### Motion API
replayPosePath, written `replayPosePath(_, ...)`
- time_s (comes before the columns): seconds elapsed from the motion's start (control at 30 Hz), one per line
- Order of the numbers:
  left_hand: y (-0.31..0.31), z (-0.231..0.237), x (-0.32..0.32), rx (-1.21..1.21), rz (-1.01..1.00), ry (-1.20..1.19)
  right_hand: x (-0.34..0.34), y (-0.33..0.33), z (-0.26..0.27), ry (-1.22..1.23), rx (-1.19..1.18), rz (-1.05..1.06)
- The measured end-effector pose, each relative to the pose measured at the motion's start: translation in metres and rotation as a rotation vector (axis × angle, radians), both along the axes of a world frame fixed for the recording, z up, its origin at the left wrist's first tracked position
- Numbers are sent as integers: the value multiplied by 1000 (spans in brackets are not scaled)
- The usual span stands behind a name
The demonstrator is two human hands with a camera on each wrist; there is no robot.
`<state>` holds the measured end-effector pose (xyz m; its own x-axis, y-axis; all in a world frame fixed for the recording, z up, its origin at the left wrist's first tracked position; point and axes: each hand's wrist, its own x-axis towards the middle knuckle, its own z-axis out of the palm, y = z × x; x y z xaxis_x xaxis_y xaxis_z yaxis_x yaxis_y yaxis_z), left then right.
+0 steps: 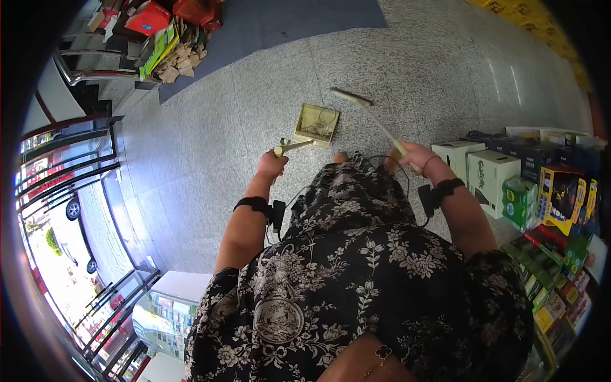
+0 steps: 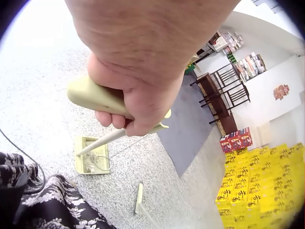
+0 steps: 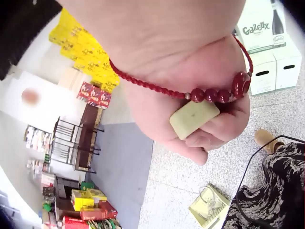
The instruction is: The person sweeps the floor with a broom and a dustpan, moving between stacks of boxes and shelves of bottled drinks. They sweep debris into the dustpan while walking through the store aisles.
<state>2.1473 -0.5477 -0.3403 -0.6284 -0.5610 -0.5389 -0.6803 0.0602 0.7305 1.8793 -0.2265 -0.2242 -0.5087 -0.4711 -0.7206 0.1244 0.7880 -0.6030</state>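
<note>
Across the speckled floor (image 1: 254, 95) lies a grey mat (image 1: 273, 22). Nearer the person's feet (image 1: 342, 156), a pale long-handled broom (image 1: 349, 96) slants outward, its head beyond and to the right of a yellowish dustpan (image 1: 303, 137). The right hand (image 1: 417, 158) curls round the broom's handle; the left hand (image 1: 272, 164) grips the dustpan's handle. Small debris (image 1: 323, 130) lies inside the pan.

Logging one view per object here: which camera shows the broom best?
The head view: it shows the broom from its head up to the right grip. The left wrist view catches only the head and some handle; the right wrist view, just the handle's end.
</note>
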Motion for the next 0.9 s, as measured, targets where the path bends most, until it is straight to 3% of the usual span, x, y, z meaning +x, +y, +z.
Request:
replayPosePath(0.2,6,4,1,27,14,17,13,-17,-1,-111,53,98)
replayPosePath(0.37,4,-6,0,17,20,8,-1,12,11,-287,-86,-99)
replayPosePath(0.5,6,9,-1,27,32,17,-9,36,36,-180,-90,-203)
replayPosePath(0.57,5,13,-1,21,39,3,-33,56,19,-155,-116,-238)
replayPosePath(0.67,6,11,1,18,19,-52,-56,65,12,94,-57,-336)
replayPosePath(0.9,27,13,0,45,65,-92,-118,75,-8,42,-77,-558)
